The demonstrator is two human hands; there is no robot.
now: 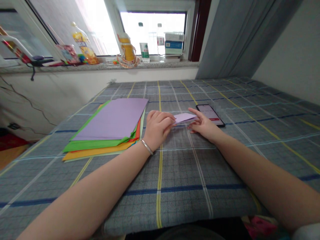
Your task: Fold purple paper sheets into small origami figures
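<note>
Coloured paper stack: far left on the plaid sheet, a lilac page on top with green, red and orange edges fanning out beneath. It sits just beside the left hand and nobody is touching it.

Left hand: here's the working end. The fingers are curled in tight, knuckles up, thumb and fingertips pinched on the near-left end of the purple slip. A silver bangle sits on the wrist.

Purple slip: a small piece of lilac paper lying between the two hands, low over the sheet. Its long axis runs left to right, one end at each hand. From the left fingers it points away to the right. It looks folded, though I can't make out the crease.

Right hand: the fingers are stretched out and loose, not clamped on anything. The forefinger reaches across to the slip's right end, and I can't tell whether it touches. The palm rests on the sheet.

Nearer hand: the left, since it alone has a grip on the slip.

Phone: just beyond the right fingers, screen lit, lying slantwise and clear of the slip.

Windowsill: well back, crowded with bottles and boxes.
</note>
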